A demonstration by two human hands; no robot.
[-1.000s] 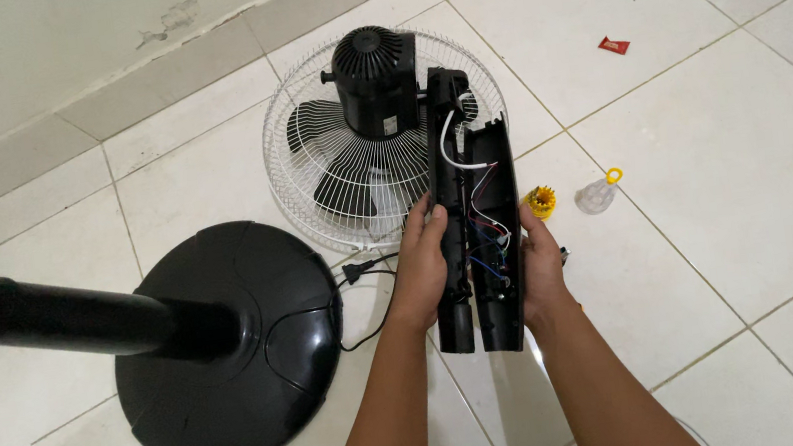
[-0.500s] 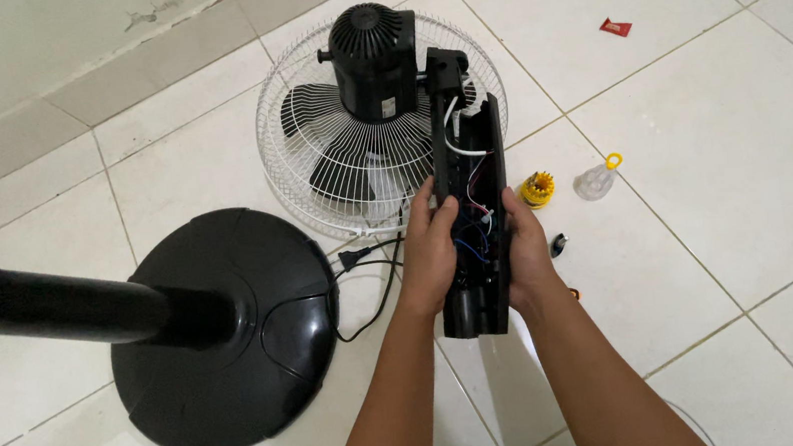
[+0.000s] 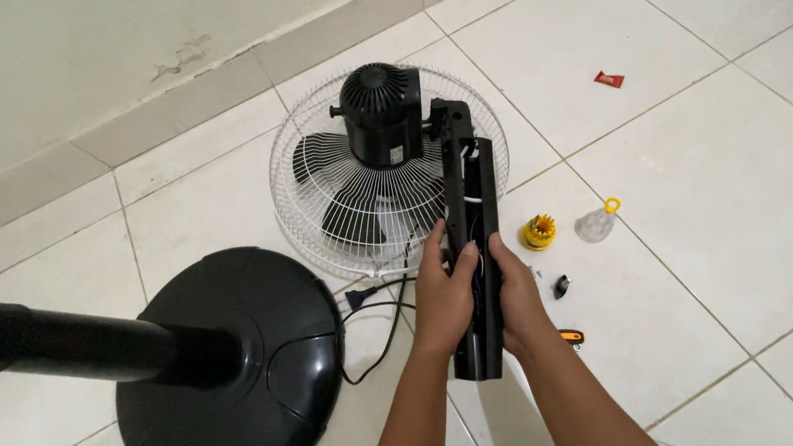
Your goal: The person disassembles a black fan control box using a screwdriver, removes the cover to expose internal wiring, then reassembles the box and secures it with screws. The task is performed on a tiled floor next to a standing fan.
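Both hands clamp the black fan neck housing [image 3: 473, 244] edgewise: left hand [image 3: 443, 298] and right hand [image 3: 519, 301] fingers closed around its sides, steadying it. Fan head [image 3: 380, 170] lies beyond the fingers on the floor [image 3: 718, 214].

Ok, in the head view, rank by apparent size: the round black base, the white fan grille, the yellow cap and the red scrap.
1. Round black base, though it lies nearer the camera, so this is unsure.
2. White fan grille.
3. Yellow cap.
4. Red scrap, farther off, so only apparently smallest.
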